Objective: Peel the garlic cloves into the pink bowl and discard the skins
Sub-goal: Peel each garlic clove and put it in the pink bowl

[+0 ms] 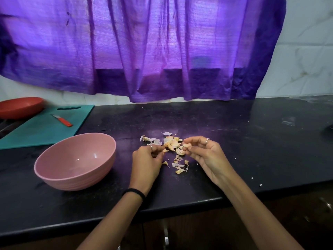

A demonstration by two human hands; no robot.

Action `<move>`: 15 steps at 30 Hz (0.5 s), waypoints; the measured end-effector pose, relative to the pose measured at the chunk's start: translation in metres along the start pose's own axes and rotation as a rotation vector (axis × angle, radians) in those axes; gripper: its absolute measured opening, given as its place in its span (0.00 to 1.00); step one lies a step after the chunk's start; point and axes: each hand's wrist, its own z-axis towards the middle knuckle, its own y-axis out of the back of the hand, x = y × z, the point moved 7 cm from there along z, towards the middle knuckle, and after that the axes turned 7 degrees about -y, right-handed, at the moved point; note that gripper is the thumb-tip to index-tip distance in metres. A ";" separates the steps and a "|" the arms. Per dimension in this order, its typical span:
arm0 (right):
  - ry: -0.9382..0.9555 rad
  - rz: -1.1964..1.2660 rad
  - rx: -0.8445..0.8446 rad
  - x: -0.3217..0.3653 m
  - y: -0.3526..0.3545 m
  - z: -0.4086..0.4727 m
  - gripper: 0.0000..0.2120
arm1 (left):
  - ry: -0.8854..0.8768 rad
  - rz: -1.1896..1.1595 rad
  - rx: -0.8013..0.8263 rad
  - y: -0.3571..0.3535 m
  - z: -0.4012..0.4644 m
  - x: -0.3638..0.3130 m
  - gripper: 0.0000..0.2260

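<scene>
Inspecting the work at the middle of the countertop (234, 141), toward its front edge, I find my right hand (205, 156) with its fingertips curled together, pinching a garlic clove (186, 145) just above the surface. My left hand (146, 159) has its fingers curled down onto the heap of garlic skins (171, 144); it looks to be pinching a piece of skin, though what sits under those fingers is hidden from me.

Risks, as I judge them:
- The skins are light and loose, scattered from the heap toward the front edge — a careless sweep of either wrist could push them over that edge, and stray flecks (260, 185) already lie near it on the right.
- Unpeeled cloves, if any remain in the heap, are hard to tell from the husks; gathering the waste now could throw good garlic away with it.
- The clove is small and held at the fingertips only — a slip while stripping it would drop it among the skins.
- The carry to the bowl crosses my left hand, so a dropped clove may land short.

Containers: the pink bowl (75, 175) stands left of my left hand, near the front edge, and I see no cloves in it. A red bowl (19, 107) sits at the far left edge, beside a teal cutting board (36, 132) carrying a small knife (62, 120); its contents are not visible.
</scene>
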 end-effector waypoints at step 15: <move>-0.027 0.055 -0.001 0.000 -0.001 -0.006 0.08 | -0.038 0.082 0.070 -0.005 -0.004 -0.005 0.04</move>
